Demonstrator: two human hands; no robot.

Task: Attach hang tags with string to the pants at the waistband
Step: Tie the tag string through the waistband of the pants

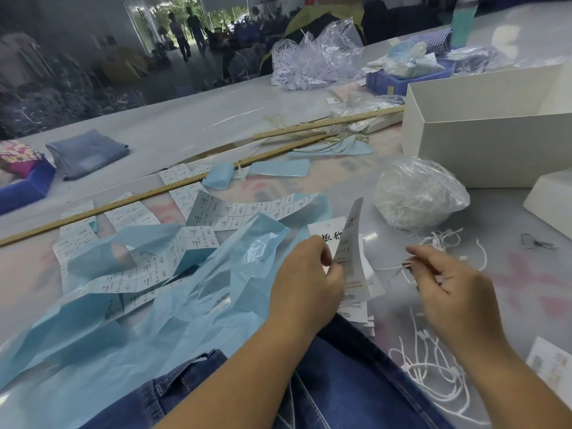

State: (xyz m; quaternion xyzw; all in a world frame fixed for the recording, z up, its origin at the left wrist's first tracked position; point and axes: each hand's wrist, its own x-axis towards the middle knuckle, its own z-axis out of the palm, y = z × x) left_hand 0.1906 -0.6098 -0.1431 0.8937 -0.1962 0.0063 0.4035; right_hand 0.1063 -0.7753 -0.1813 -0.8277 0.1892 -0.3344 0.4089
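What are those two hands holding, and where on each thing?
The left hand pinches a hang tag by its lower left edge. The right hand pinches a white string near its end.

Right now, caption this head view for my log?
Left hand holds a hang tag, right hand pinches string, above jeans.
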